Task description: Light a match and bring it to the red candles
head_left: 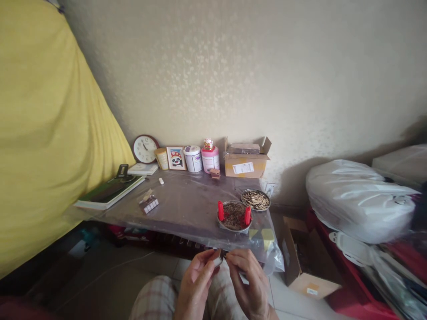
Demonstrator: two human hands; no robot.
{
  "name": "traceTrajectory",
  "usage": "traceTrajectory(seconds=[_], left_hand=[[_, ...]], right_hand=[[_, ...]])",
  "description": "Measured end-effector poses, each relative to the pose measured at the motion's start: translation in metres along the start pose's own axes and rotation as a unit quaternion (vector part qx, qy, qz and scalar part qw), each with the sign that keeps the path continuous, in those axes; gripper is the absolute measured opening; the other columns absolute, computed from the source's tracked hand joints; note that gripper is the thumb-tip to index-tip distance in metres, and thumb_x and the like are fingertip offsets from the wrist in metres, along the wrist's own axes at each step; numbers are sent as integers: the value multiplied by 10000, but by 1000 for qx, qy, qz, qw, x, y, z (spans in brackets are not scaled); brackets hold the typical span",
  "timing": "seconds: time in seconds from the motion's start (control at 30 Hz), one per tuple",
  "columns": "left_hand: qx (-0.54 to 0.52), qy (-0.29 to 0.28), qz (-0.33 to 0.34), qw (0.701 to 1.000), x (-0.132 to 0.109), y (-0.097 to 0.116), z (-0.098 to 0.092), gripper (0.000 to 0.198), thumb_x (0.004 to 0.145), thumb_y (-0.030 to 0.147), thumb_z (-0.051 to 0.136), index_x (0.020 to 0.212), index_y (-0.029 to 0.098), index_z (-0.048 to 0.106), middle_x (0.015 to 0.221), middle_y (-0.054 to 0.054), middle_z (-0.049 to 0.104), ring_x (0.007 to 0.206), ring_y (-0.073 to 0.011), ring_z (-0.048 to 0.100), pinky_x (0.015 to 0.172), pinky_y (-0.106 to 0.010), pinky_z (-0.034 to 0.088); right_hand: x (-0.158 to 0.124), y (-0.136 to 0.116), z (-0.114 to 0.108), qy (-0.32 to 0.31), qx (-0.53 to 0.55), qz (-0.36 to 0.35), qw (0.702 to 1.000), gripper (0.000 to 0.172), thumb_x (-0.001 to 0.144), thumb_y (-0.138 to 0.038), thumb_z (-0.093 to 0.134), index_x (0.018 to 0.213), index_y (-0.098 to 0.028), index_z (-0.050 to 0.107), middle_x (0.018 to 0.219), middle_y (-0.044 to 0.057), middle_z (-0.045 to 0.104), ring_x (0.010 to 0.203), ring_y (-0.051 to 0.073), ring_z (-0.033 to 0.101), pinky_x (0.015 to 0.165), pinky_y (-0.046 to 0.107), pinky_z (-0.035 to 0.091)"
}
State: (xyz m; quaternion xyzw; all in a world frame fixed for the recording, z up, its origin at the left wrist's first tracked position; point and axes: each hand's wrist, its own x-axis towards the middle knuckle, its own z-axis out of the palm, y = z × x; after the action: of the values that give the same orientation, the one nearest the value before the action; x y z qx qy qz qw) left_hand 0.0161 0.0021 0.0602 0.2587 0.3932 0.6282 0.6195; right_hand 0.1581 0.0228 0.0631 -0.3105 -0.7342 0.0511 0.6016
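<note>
Just in front of the table edge, my left hand (196, 279) grips a small matchbox (218, 258) between thumb and fingers. Close beside it, my right hand (248, 278) has its thumb and index finger pinched at the box's right end. Whatever lies between those fingertips is too small and dark to name. Beyond the hands stands a round bowl (235, 228) of brown grainy stuff, with a red candle (220, 211) upright at its left and another red candle (247, 216) at its right. A round tray (244, 202) of loose matchsticks (256, 199) sits behind it.
More small boxes (148, 203) lie on the plastic-covered table (187, 200). Along the wall stand a clock (146, 149), a framed picture (176, 158), tins (192, 160) and a carton (245, 168). A book (110, 193) lies left; an open box (310, 275) stands right.
</note>
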Motion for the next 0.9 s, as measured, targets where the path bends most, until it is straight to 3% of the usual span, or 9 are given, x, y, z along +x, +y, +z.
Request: traceTrajectory(seconds=[0.3,0.5,0.7,0.8,0.9], left_hand=[[-14,-15,-5,1000,1,0,1,256,707,362,800,933,244,767,1002,-47,799,970,-188,692,868,-274,530],[-9,2,-4,1000,1,-2,-2,289,683,383,818,900,202,758,963,-81,791,932,-207,691,836,-315,533],[-9,17,3,1000,-1,3,3,286,698,384,808,888,186,729,907,-70,777,853,-180,683,822,-315,520],[2,20,17,1000,0,3,5,286,694,391,810,873,184,727,875,-61,768,835,-178,680,815,-316,523],[10,25,23,999,3,1,2,302,670,411,823,843,179,734,826,-58,759,822,-191,686,832,-343,537]], right_hand=[[3,-1,-1,6,9,-11,1000,272,851,3,573,1011,-209,630,853,66,726,792,178,694,717,290,564],[-1,7,0,-8,12,-28,1000,326,840,15,568,1064,-213,632,893,82,720,821,189,686,711,314,571],[4,-2,-10,-1,2,-55,999,425,816,11,581,1161,-237,605,925,88,725,868,221,687,739,356,571],[2,13,-8,-54,-15,-77,995,411,827,-7,569,1169,-232,601,937,89,733,867,221,688,744,361,573],[-2,40,-2,-18,-89,-30,995,266,860,-24,552,1011,-221,647,868,66,728,775,186,694,702,309,572]])
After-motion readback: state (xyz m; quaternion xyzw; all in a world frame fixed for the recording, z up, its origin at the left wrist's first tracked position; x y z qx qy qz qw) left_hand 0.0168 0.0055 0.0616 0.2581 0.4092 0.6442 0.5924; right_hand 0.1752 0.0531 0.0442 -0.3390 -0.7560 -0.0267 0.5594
